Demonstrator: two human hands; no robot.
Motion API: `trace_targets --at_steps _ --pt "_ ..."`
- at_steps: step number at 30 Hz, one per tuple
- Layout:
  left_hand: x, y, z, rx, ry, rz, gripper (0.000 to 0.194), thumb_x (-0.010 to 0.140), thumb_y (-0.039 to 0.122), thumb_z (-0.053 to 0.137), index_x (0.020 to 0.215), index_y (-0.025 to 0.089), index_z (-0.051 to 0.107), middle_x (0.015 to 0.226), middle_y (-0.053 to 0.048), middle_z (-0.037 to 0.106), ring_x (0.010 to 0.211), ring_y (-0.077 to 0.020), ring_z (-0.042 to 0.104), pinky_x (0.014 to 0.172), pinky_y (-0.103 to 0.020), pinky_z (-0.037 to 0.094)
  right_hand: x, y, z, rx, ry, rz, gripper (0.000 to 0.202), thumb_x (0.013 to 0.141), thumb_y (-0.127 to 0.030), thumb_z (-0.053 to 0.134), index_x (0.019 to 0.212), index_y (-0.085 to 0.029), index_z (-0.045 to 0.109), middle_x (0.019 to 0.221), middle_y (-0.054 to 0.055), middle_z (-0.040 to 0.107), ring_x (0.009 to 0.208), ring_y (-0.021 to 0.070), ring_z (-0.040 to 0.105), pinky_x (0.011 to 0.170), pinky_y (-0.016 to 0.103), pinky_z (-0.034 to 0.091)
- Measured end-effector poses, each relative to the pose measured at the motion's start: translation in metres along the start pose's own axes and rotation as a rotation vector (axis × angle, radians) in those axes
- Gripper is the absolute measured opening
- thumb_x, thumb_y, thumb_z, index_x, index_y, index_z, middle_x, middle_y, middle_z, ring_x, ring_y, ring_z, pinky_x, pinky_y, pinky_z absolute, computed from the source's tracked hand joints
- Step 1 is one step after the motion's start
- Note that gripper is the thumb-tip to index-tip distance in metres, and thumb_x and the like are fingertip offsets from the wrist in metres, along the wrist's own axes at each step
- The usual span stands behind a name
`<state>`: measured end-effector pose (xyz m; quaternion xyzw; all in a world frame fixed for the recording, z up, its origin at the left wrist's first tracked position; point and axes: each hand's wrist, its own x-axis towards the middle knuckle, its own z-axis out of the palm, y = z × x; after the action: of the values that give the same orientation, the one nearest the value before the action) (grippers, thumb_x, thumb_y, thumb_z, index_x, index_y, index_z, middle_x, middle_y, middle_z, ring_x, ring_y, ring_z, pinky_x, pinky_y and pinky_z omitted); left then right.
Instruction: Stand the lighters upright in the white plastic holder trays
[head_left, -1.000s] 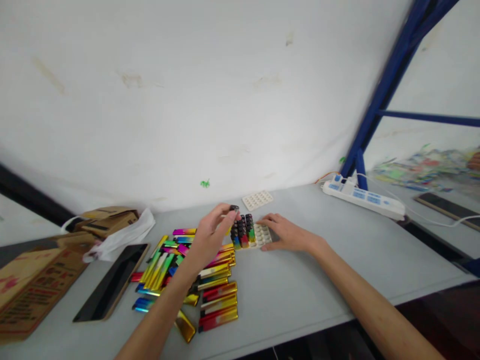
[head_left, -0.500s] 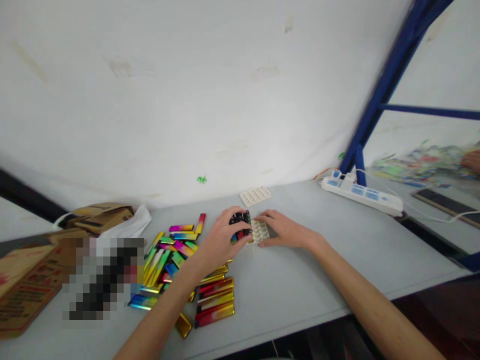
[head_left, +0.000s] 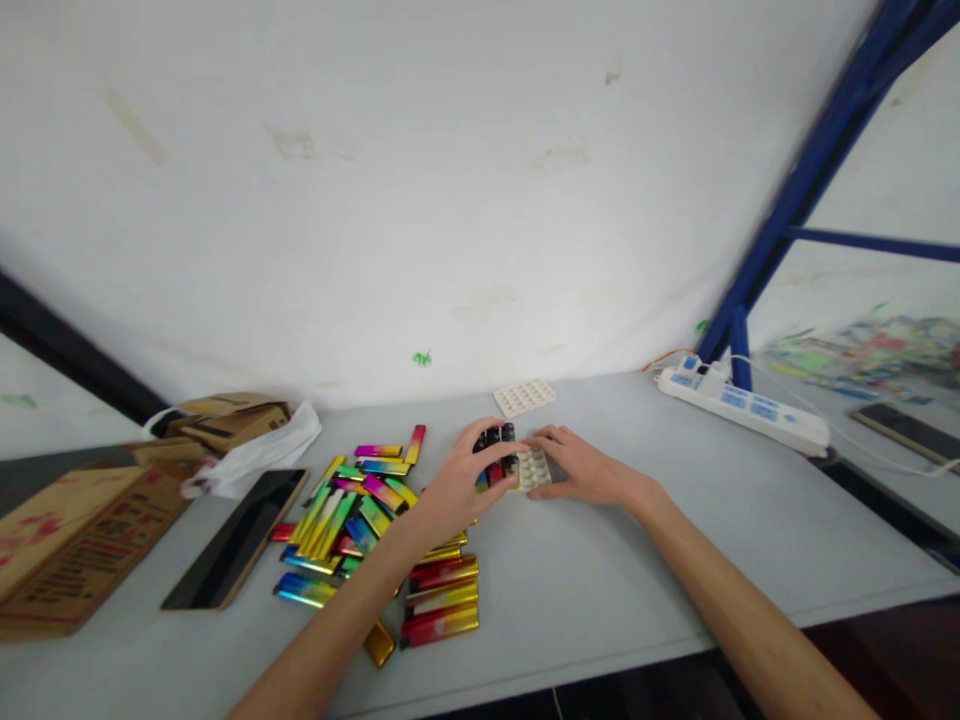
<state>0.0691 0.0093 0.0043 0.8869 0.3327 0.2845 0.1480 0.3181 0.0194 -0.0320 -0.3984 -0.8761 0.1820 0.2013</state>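
Observation:
My left hand (head_left: 466,472) is wrapped around a cluster of lighters (head_left: 496,447) with black tops, at the left part of a white tray with rows of round cells (head_left: 535,468). The fingers cover much of the lighters' bodies. On the tray's right side my right hand (head_left: 581,465) grips its edge with thumb and fingers. Shiny lighters in gradient colours lie in a loose pile (head_left: 352,515) to the left. Nearer the front, red and gold lighters (head_left: 441,600) lie side by side.
Behind my hands lies a second white celled tray (head_left: 525,397). Cardboard boxes (head_left: 90,545), a white plastic bag (head_left: 259,455) and a dark phone-like slab (head_left: 236,540) are at left. A power strip (head_left: 746,408) sits at right near a blue frame (head_left: 795,190).
The view has shifted slightly, so everything appears a little farther right. Both hands keep their places at the tray, and the left fingers have moved slightly over the lighters.

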Motion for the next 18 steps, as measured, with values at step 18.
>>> trace_targets --at_steps 18 --pt "-0.002 -0.093 -0.038 0.442 0.084 -0.699 0.039 0.087 0.032 0.061 0.124 0.02 0.063 0.095 -0.009 0.077 0.1 -0.0296 0.07 0.099 -0.046 0.045 0.0 -0.001 -0.001 -0.01 -0.021 0.009 0.07 0.086 -0.055 0.072 0.141 -0.017 0.051 0.132 0.017 0.055 0.12 0.033 0.053 0.107 0.05 0.045"
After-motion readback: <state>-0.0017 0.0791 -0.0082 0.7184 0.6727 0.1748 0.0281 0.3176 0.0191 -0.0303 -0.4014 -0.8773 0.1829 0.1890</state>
